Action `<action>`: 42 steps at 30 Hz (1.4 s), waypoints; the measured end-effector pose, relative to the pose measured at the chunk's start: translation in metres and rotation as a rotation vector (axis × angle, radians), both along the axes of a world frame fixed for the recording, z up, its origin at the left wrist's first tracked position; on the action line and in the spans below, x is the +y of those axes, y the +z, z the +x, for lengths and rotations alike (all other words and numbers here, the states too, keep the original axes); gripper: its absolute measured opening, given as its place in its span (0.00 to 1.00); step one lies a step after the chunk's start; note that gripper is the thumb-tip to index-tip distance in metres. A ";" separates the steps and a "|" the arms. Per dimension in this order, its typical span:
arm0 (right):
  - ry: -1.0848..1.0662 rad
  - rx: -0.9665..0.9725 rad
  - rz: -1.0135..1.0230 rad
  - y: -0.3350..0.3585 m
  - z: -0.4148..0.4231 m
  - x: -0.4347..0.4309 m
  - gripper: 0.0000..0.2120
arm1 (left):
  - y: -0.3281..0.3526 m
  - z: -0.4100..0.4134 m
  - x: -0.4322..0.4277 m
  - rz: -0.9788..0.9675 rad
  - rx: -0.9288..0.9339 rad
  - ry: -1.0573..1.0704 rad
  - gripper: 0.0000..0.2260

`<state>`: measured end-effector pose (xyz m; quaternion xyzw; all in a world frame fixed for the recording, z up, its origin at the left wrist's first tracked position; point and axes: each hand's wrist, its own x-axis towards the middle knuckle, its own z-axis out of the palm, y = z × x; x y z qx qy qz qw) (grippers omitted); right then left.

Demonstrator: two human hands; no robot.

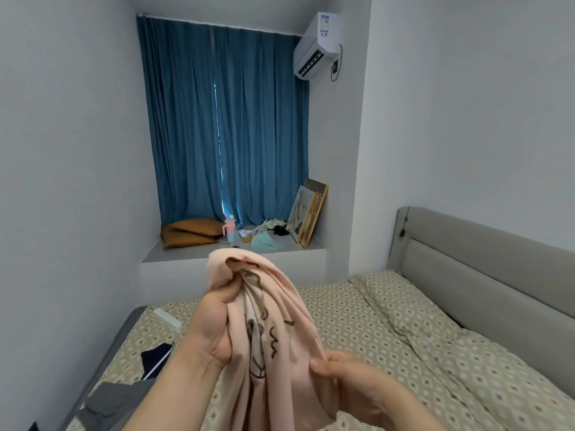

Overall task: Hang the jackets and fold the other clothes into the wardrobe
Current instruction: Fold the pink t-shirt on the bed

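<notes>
A peach-pink garment [280, 303] with a brown printed drawing is held up above the bed [373, 340]. The left hand [211, 331] grips a bunched fold near its top; the right hand [354, 384] pinches its edge lower down. The cloth hides part of the patterned sheet behind it. On the bed's left side lie a navy garment [155, 359] and a grey garment [115, 402]. Beyond, the window ledge [186, 255] carries mustard cushions [189, 233], a pink bottle [229, 231] and leaning picture frames [306, 209] before a blue curtain [224, 119].
</notes>
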<state>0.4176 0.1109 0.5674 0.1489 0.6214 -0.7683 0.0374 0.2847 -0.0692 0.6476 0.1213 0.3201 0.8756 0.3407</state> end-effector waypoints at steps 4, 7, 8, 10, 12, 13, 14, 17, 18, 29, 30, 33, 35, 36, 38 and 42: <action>-0.108 -0.034 -0.001 -0.002 -0.006 -0.001 0.12 | 0.001 -0.011 -0.002 -0.079 0.073 0.196 0.11; -0.299 0.056 -0.004 0.014 -0.014 0.012 0.13 | 0.002 -0.020 -0.013 -0.133 0.221 0.238 0.12; -0.339 0.087 -0.015 0.024 -0.015 0.018 0.13 | 0.003 -0.023 -0.019 -0.139 0.263 0.174 0.14; -0.388 0.136 -0.002 0.048 -0.017 0.029 0.11 | 0.003 -0.030 -0.033 -0.187 0.287 -0.018 0.18; -0.395 0.182 0.094 0.073 -0.019 0.039 0.08 | 0.003 -0.030 -0.041 -0.287 0.261 -0.174 0.15; -0.377 0.209 0.145 0.086 -0.020 0.042 0.08 | 0.002 -0.030 -0.042 -0.337 0.262 -0.205 0.13; -0.344 0.236 0.191 0.099 -0.020 0.044 0.09 | 0.001 -0.029 -0.041 -0.402 0.298 -0.206 0.11; -0.207 0.288 0.321 0.130 -0.019 0.044 0.13 | -0.006 -0.023 -0.034 -0.639 0.511 -0.224 0.13; -0.157 0.293 0.377 0.139 -0.019 0.041 0.13 | -0.007 -0.019 -0.031 -0.728 0.571 -0.280 0.15; 0.080 0.479 0.602 0.174 -0.019 0.007 0.11 | -0.002 0.037 0.032 -0.670 0.831 -0.009 0.08; 0.063 0.491 0.432 0.171 -0.016 0.011 0.12 | -0.002 0.035 0.033 -0.637 0.792 0.037 0.09; 0.138 0.508 0.167 0.147 -0.007 0.027 0.25 | 0.011 0.035 0.032 -0.496 0.685 0.114 0.12; 0.205 0.490 0.220 0.125 0.000 0.028 0.26 | 0.020 0.034 0.033 -0.408 0.641 0.155 0.13; 0.213 0.462 0.263 0.114 0.002 0.027 0.21 | 0.022 0.033 0.034 -0.372 0.624 0.169 0.14; 0.190 0.438 0.319 0.098 0.004 0.027 0.14 | 0.025 0.031 0.036 -0.311 0.588 0.170 0.17; -0.080 0.408 0.304 0.086 -0.002 0.020 0.16 | 0.025 0.032 0.037 -0.256 0.560 0.094 0.16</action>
